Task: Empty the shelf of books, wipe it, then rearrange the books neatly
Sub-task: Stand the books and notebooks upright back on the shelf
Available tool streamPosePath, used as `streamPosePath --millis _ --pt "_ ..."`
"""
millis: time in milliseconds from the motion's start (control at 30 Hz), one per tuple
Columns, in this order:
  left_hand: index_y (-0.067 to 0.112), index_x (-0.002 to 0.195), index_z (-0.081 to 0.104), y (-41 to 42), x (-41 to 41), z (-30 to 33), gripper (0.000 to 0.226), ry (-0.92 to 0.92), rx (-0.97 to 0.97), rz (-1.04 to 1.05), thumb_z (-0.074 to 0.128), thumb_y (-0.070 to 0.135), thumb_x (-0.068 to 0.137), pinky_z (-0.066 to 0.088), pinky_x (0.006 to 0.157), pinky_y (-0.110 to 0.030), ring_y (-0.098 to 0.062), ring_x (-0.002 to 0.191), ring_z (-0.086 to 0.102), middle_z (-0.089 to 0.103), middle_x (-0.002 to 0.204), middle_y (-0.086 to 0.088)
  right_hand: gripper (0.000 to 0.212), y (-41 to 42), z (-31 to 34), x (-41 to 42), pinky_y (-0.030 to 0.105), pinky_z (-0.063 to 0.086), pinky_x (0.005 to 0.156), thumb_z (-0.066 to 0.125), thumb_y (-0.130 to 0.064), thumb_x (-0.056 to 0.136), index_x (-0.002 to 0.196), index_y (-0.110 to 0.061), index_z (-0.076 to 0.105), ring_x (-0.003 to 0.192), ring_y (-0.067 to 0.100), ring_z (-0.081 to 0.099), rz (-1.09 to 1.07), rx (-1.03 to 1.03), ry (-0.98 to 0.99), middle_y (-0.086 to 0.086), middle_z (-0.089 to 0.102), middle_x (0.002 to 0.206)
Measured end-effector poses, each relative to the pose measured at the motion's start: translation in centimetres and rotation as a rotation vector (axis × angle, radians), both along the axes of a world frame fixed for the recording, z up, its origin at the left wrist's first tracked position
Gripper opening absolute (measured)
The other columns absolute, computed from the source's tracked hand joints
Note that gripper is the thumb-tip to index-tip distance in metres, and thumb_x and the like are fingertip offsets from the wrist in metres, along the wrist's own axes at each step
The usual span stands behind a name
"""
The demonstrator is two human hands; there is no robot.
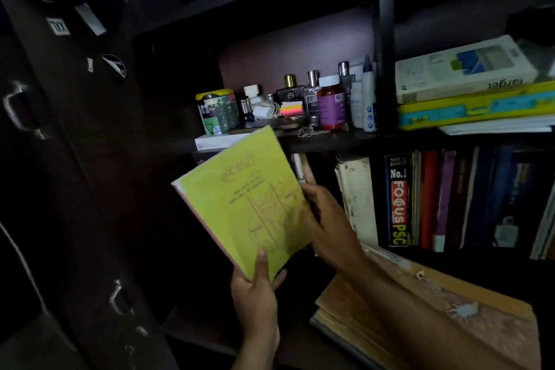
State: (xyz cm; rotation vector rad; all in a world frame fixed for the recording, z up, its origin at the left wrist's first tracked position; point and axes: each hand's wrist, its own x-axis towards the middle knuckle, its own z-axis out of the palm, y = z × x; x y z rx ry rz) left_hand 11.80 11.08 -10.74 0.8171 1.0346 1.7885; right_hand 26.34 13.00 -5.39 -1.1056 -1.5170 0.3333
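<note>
Dark shelf (330,141): we grip the yellow book (243,204), left hand (255,294) underneath, right hand (324,219) steadying its edge for removal.

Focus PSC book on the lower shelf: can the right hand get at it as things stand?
Probably not yet. The right hand is holding the yellow book with the left hand. The Focus PSC book stands unblocked just beside it.

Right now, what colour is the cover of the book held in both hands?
Yellow-green with orange line drawings, on the book; head view.
</note>
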Motion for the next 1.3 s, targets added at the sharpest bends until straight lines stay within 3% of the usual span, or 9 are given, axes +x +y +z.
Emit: streamPosePath --millis 167,267,433,633,800,1000,1133,1200,1300 --pt "0.024 0.109 0.070 0.4 -0.3 -0.5 0.020 -0.041 0.022 0.081 0.069 0.011 0.093 0.053 0.094 -0.039 -0.018 0.105 0.070 0.075 0.112 0.003 0.053 1.4 -3.8 1.2 0.030 0.047 0.098 0.064 -0.020 0.094 0.143 -0.023 0.042 0.112 0.005 0.054 -0.116 -0.102 0.019 -0.008 0.052 0.125" --pt "0.019 0.109 0.071 0.2 -0.2 -0.6 0.025 -0.026 0.023 0.065 0.070 0.001 0.090 0.051 0.090 -0.035 -0.020 0.102 0.071 0.075 0.115 -0.005 0.057 1.5 -3.9 1.7 0.039 0.045 0.109 0.056 -0.043 0.094 0.148 -0.030 0.041 0.126 0.006 0.053 0.010 -0.228 0.021 -0.011 0.055 0.140" --pt "0.016 0.123 0.067 -0.5 0.3 -0.5 0.034 0.049 0.034 -0.021 0.071 0.007 0.090 0.055 0.091 -0.043 -0.023 0.104 0.072 0.076 0.113 -0.003 0.079 1.5 -3.4 1.7 0.021 0.019 0.111 0.055 -0.034 0.102 0.161 -0.028 0.003 0.147 0.010 0.022 0.044 -0.307 0.085 -0.010 0.018 0.162" --pt "0.036 0.104 0.068 -2.7 0.0 0.0 0.014 0.365 0.083 0.130 0.072 0.031 0.091 0.055 0.089 -0.036 -0.006 0.101 0.069 0.074 0.104 0.016 0.064 1.6 -2.5 2.6 0.025 0.027 0.110 0.051 -0.025 0.104 0.159 -0.029 0.018 0.138 0.005 0.033 0.080 -0.282 0.344 -0.011 0.033 0.156" --pt "0.038 0.086 0.071 -4.3 0.2 -0.3 0.013 0.534 0.167 0.040 0.080 0.032 0.080 0.056 0.073 -0.017 0.008 0.084 0.069 0.075 0.086 0.026 0.066 1.6 -2.5 2.6 0.034 0.027 0.118 0.044 -0.038 0.101 0.159 -0.029 0.016 0.140 0.009 0.034 0.026 -0.260 0.277 -0.020 0.029 0.149" --pt "0.045 0.102 0.062 -3.5 1.8 0.8 0.024 0.824 0.129 -0.124 0.073 0.027 0.092 0.045 0.076 -0.002 0.020 0.093 0.062 0.067 0.094 0.042 0.051 1.2 -2.8 2.7 0.041 0.037 0.113 0.030 -0.036 0.107 0.156 -0.027 0.025 0.134 0.018 0.046 -0.025 -0.202 0.216 -0.001 0.044 0.152" --pt "0.039 0.111 0.066 -2.8 2.6 1.0 0.026 0.862 0.100 -0.105 0.060 0.056 0.092 0.048 0.090 -0.017 -0.001 0.111 0.064 0.071 0.113 0.016 0.048 0.9 -2.8 2.8 0.024 0.033 0.102 0.036 -0.025 0.109 0.155 -0.027 0.023 0.125 0.009 0.045 -0.053 -0.143 0.134 -0.011 0.044 0.141" --pt "0.025 0.119 0.070 -3.0 2.7 0.7 0.059 0.916 0.136 0.011 0.048 0.071 0.088 0.050 0.095 -0.030 -0.016 0.114 0.065 0.072 0.117 0.004 0.052 1.1 -3.0 2.9 0.029 0.037 0.106 0.041 -0.027 0.107 0.156 -0.026 0.021 0.128 0.012 0.047 -0.071 -0.151 0.111 -0.009 0.045 0.146" --pt "0.015 0.116 0.071 -3.3 3.2 0.9 0.063 0.891 0.161 0.144 0.046 0.067 0.090 0.050 0.087 -0.031 -0.026 0.108 0.068 0.074 0.112 -0.003 0.062 1.3 -3.2 2.8 0.043 0.048 0.101 0.049 -0.030 0.103 0.157 -0.027 0.019 0.124 0.025 0.056 -0.186 -0.154 0.074 0.003 0.057 0.141"
